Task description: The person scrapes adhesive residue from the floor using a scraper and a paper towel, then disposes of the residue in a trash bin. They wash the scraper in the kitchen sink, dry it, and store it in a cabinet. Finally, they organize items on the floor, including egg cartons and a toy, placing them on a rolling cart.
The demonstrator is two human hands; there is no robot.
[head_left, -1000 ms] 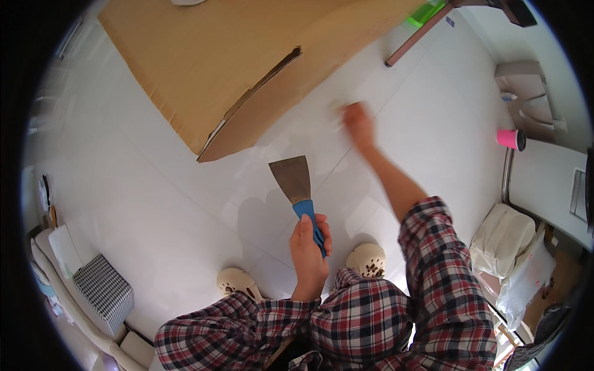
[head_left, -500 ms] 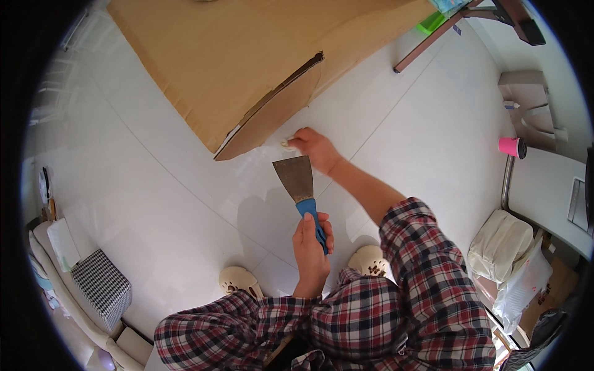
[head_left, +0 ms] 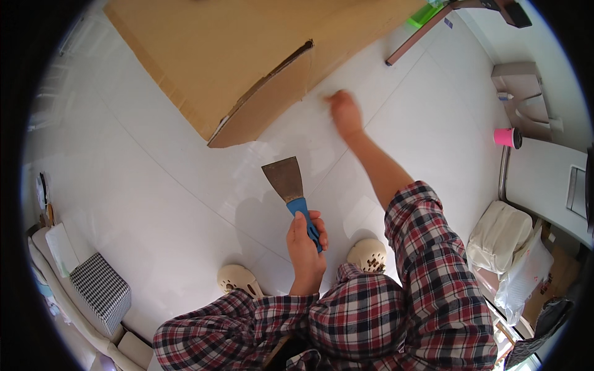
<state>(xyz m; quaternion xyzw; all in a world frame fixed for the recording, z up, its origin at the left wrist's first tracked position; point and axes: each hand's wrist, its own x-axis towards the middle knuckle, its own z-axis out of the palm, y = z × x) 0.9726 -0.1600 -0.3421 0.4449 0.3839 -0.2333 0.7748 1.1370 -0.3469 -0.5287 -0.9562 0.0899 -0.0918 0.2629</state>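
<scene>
My left hand is wrapped round the blue handle of a putty knife, its wide, stained metal blade pointing away from me above the floor. Reaching farther out, my right hand is closed and smeared by motion. A small pale thing shows at its fingertips, too blurred to name. That hand is just right of a large brown cardboard sheet or box, apart from it in the picture. A cardboard flap with a dark, rough upper edge stands at the near side of the cardboard.
White floor tiles lie below. A brown metal leg and a green container are at the far right. On the right, a pink cup sits by a white surface. A houndstooth box is at left. My cream clogs stand below.
My right hand has moved away and to the right with the pale thing. The putty knife in my left hand has shifted slightly left in view. The cardboard appears slightly higher in the picture.
</scene>
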